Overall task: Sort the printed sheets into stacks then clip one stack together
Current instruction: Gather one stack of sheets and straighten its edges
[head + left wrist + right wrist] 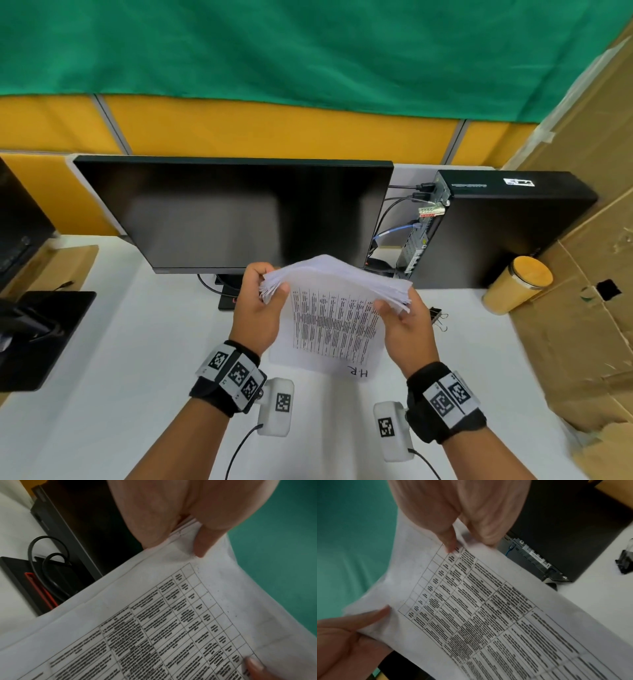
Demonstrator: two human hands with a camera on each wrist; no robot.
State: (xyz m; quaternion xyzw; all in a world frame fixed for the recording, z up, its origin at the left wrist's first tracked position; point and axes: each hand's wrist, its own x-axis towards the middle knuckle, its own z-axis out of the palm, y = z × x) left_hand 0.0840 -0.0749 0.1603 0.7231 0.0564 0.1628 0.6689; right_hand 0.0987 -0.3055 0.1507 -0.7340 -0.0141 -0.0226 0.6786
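Note:
A thick stack of printed sheets (334,318) hangs above the white desk (137,342), its top sheet showing a printed table and the handwritten letters "HR" at the near end. My left hand (262,301) pinches the stack's far left corner, thumb on top. My right hand (402,322) grips the far right corner the same way. In the left wrist view the stack (171,628) fills the frame under my thumb. The right wrist view shows the stack (488,615) between both hands. A black binder clip (438,317) lies on the desk just right of my right hand.
A dark monitor (239,212) stands right behind the sheets, its stand (25,582) and cable below. A black computer case (507,222) and a yellow tumbler (519,284) sit at the right. Cardboard (582,308) walls the right side; another monitor base (41,335) sits left.

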